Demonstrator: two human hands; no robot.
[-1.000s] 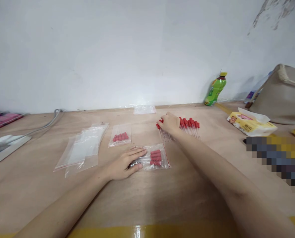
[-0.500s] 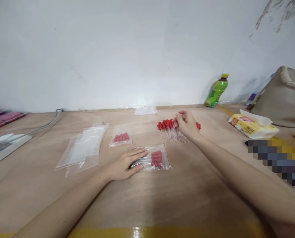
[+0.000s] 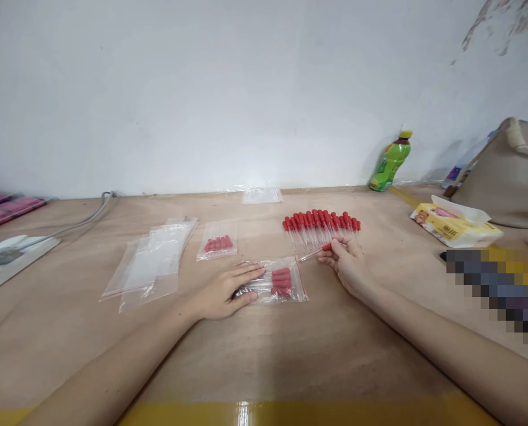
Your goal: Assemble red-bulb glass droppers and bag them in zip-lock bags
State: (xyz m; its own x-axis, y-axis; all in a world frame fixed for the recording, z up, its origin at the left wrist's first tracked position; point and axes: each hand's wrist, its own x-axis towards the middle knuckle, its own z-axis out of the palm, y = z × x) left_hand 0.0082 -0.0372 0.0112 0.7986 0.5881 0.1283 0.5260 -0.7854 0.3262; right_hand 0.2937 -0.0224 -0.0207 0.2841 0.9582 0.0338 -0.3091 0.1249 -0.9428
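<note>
My right hand (image 3: pixel 346 263) pinches a dropper (image 3: pixel 327 248) by its red rubber bulb. The dropper's clear tube points left, its tip close to the open right end of a clear zip bag (image 3: pixel 298 287). Inside that bag lie several droppers with red bulbs (image 3: pixel 281 280). Flat across the bag's left part rests my left hand (image 3: pixel 231 290), fingers stretched out and thumb apart, covering some of the tubes. Behind my right hand, a row of loose droppers (image 3: pixel 319 219) lies with the bulbs toward the wall.
Another zip bag (image 3: pixel 217 253) holds several droppers. To its left are overlapping flat zip bags (image 3: pixel 153 257), with a cable (image 3: pixel 81 223) beyond. A small bag (image 3: pixel 263 196) lies by the wall. On the right stand a green bottle (image 3: pixel 390 163), a tissue pack (image 3: pixel 454 228) and a beige bag (image 3: pixel 499 183).
My right hand has drawn back from the dropper row toward me, bringing one dropper near the bag's opening. The left hand stays on the bag.
</note>
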